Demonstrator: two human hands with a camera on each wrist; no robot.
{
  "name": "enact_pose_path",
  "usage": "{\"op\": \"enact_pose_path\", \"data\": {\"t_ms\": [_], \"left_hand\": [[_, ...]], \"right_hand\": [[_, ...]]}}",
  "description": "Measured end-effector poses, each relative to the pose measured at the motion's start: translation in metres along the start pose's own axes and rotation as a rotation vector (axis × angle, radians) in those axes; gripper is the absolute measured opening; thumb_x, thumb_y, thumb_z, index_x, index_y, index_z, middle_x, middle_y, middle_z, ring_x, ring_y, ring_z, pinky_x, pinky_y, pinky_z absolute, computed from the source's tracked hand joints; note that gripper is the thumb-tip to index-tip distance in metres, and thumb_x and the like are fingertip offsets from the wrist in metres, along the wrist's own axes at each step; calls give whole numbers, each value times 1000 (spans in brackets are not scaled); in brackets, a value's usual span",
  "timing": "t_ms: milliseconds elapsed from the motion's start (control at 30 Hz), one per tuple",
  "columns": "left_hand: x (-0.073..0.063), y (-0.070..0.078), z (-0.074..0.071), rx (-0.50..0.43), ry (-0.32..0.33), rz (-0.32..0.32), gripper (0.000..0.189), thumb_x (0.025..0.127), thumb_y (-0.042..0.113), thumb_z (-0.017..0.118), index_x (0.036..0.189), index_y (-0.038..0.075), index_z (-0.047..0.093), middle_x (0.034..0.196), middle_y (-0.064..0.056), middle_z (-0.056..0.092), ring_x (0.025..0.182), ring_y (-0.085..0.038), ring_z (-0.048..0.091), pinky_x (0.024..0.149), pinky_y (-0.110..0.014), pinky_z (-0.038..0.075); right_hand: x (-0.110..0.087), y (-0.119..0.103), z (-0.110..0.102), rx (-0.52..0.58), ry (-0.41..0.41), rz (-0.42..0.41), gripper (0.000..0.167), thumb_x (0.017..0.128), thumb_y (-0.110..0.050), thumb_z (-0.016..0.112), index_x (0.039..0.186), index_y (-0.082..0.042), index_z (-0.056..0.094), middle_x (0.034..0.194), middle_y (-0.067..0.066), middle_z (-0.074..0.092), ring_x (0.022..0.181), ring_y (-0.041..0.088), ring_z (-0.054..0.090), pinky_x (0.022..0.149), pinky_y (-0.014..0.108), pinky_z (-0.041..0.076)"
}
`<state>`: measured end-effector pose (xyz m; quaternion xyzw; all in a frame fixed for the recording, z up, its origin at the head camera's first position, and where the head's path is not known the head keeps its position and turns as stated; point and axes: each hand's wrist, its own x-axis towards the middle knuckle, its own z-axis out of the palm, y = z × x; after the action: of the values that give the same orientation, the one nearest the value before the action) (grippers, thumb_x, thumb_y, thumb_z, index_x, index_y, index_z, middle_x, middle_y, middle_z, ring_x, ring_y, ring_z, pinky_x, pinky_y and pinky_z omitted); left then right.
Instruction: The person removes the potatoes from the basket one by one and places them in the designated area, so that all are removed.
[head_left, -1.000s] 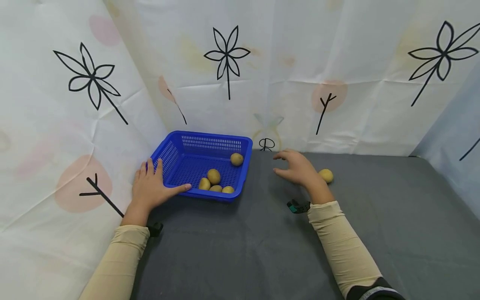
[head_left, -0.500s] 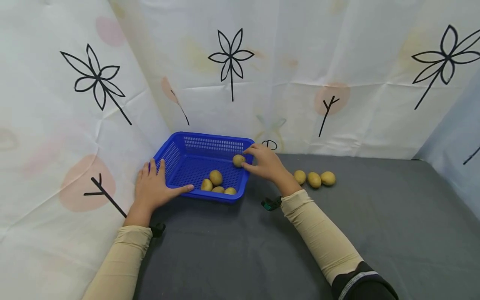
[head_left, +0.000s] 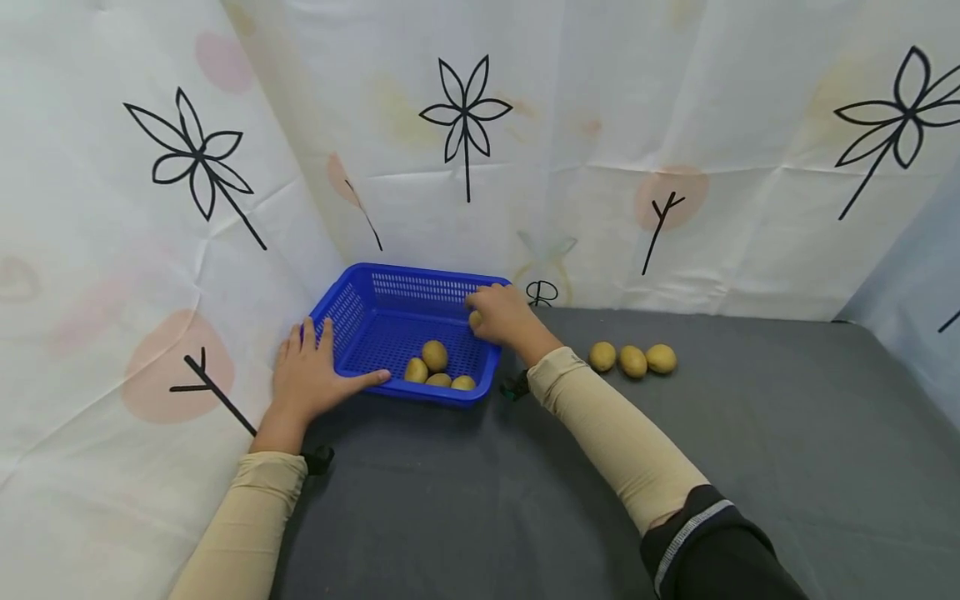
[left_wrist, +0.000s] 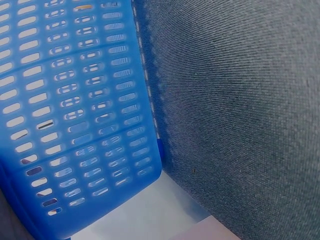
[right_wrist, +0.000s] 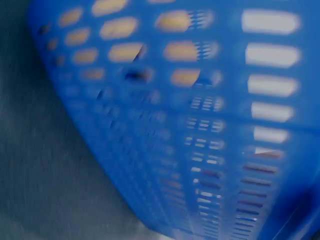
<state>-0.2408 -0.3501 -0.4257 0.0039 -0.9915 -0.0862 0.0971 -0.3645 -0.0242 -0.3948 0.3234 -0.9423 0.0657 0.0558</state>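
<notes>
A blue plastic basket (head_left: 405,329) with slotted walls stands at the back left. My left hand (head_left: 306,377) rests at its front left corner, fingers spread and thumb straight along the front rim. Several potatoes (head_left: 434,356) lie in the basket's front right part. Reaching over the right rim, my right hand (head_left: 504,315) has its fingers curled about another potato (head_left: 475,320), mostly covered by the hand. Both wrist views face the outside of the basket wall (left_wrist: 75,100), and neither hand's grip shows there.
Three potatoes (head_left: 632,362) sit in a row on the grey cloth table (head_left: 450,517), right of the basket. A white patterned curtain (head_left: 585,150) borders the table at the back and left.
My right hand has moved left from the table onto the basket's right side and closed about the potato there. Its arm now leaves the three table potatoes uncovered. The left hand stays put.
</notes>
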Motion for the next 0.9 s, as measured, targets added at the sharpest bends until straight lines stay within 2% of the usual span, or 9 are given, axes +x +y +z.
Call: {"op": "enact_pose_path", "data": {"t_ms": [233, 533, 700, 900], "left_hand": [[-3, -1, -1, 17, 10, 3, 145, 72, 95, 64, 166, -7, 21, 169, -42, 16, 156, -63, 14, 125, -74, 14], [-2, 2, -2, 13, 17, 9, 144, 72, 94, 65, 167, -5, 21, 170, -41, 15, 156, -63, 15, 126, -74, 14], [-2, 3, -1, 6, 10, 3, 144, 73, 93, 65, 167, -5, 20, 170, -41, 14, 157, -63, 14, 126, -74, 13], [-1, 2, 1, 14, 9, -1, 145, 72, 94, 65, 167, -4, 19, 170, -41, 15, 157, -63, 14, 126, -73, 13]], "right_hand": [[9, 1, 3, -30, -62, -29, 28, 101, -17, 64, 125, -18, 78, 119, 3, 75, 104, 28, 71, 90, 48, 58], [17, 0, 1, -53, -171, 3, 34, 105, -17, 57, 133, -20, 75, 129, 2, 75, 116, 27, 69, 100, 49, 54], [21, -3, 4, -83, -214, -2, 32, 101, -17, 66, 131, -20, 75, 129, 2, 74, 121, 29, 67, 105, 51, 51], [26, -3, 11, -113, -246, 10, 38, 97, -19, 74, 135, -21, 73, 134, 3, 70, 125, 29, 65, 109, 52, 51]]}}
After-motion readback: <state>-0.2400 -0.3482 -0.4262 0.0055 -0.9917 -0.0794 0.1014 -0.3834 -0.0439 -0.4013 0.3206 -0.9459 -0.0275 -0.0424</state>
